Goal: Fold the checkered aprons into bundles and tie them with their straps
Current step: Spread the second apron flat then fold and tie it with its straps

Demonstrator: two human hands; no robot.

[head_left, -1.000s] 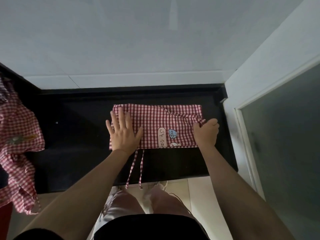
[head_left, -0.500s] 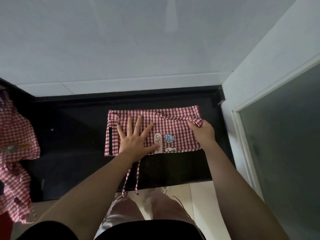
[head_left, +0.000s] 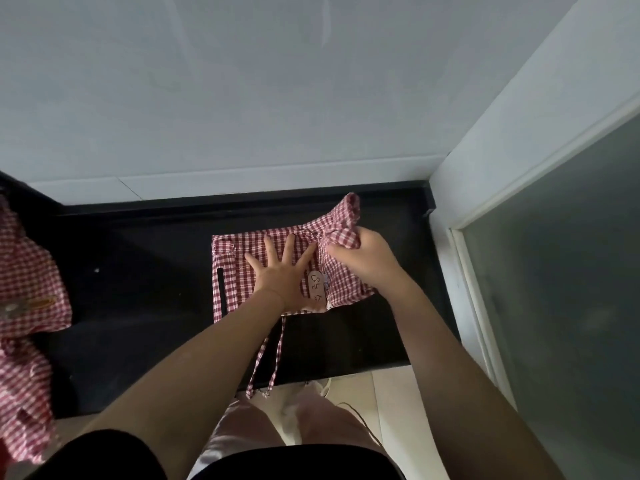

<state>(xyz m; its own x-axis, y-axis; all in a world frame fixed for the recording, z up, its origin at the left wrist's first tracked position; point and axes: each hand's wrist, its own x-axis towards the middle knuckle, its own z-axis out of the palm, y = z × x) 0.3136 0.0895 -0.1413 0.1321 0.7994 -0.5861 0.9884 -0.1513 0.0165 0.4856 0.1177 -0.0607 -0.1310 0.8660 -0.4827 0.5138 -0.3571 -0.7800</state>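
Fingers (head_left: 289, 249) of the left hand (head_left: 284, 278) are spread wide and pressed flat on the folded checkered apron (head_left: 239, 271), pinning its middle to the black bench (head_left: 138, 306), while the fingers of the right hand (head_left: 360, 258) are curled tight round the apron's right end, bunched and raised off the surface. To my eye the step in hand is folding that right end leftward over the pinned part to shorten the bundle. Doing it well means keeping the flat palm steady as an anchor so the lower layers do not creep, carrying the lifted end over low and square so its edge meets the far edge, then sliding the left hand out and smoothing the fold. The straps (head_left: 268, 362) trail from the near edge of the apron, just below the left wrist, and hang over the front lip of the bench; they should stay free of the fold, since they are needed for tying. The apron lies toward the right of the bench, directly beneath the left palm and partly inside the right grip, its printed label (head_left: 316, 285) showing just beside the left thumb. A second checkered apron (head_left: 27, 306) lies heaped at the far left, well apart from both hands.
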